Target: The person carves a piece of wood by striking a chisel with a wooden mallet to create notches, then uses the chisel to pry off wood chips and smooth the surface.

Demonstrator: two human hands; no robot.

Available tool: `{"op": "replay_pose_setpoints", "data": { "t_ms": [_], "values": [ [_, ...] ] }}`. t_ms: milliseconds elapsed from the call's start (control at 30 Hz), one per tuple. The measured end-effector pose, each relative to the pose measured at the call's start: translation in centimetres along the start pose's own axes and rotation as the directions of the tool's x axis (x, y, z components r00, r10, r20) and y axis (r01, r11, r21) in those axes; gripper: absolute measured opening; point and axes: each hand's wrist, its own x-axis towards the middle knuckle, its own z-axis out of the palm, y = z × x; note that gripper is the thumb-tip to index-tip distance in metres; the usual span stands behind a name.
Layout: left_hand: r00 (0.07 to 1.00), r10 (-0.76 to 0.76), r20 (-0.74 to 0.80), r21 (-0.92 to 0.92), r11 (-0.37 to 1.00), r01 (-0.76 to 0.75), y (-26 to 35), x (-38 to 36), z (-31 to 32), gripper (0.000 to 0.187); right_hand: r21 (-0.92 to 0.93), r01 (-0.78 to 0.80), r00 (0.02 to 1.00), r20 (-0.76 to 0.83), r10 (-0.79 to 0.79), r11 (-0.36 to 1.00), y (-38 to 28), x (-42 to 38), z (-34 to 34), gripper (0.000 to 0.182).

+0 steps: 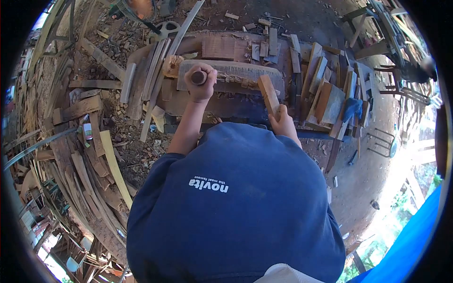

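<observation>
My left hand (pixel 202 89) is closed around an upright chisel (pixel 198 78), its round wooden butt facing up at me. The blade is hidden below my fist. Under it lies a thick grey-brown timber (pixel 245 68) across the bench, with a line of wood chips (pixel 231 78) along its face. My right hand (pixel 284 123) grips the near end of a rectangular wooden block (pixel 268 92). The far end of this block overlaps the right part of the timber.
Cut boards (pixel 325 89) are piled on the right, with a blue cloth (pixel 352 109) on them. Long strips (pixel 151 70) lean at the bench's left. Flat pieces (pixel 219 48) lie behind the timber. Chips and offcuts litter the floor. A metal frame stool (pixel 382 143) stands at right.
</observation>
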Motion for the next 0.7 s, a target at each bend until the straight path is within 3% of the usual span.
{"op": "replay_pose_setpoints", "data": {
  "t_ms": [300,400,467,600,700],
  "values": [
    [0.982,-0.011,0.19,0.108,0.994,-0.009,-1.0,0.1,0.2,0.016,0.025,0.009,1.0,0.03,-0.01,1.0,0.2,-0.1,0.4,0.044],
    [0.97,0.011,0.244,0.214,0.975,-0.065,-0.7,0.1,0.9,0.016,0.02,-0.003,1.0,0.021,0.003,1.0,0.1,-0.2,0.4,0.046],
    [0.958,0.118,0.261,0.228,0.957,-0.18,-0.8,0.3,1.2,0.015,-0.001,0.022,1.0,0.012,-0.022,1.0,-0.2,-0.1,0.0,0.049],
    [0.966,0.055,0.252,0.249,0.961,-0.12,-0.8,0.2,1.0,0.016,0.038,0.144,0.989,-0.043,-0.143,0.989,-5.5,-0.3,-3.3,0.049],
    [0.987,-0.007,0.163,0.26,0.965,-0.036,-1.5,0.1,0.7,0.017,0.154,0.287,0.957,-0.075,-0.279,0.945,-12.0,-1.1,-7.3,0.049]
  ]
}}
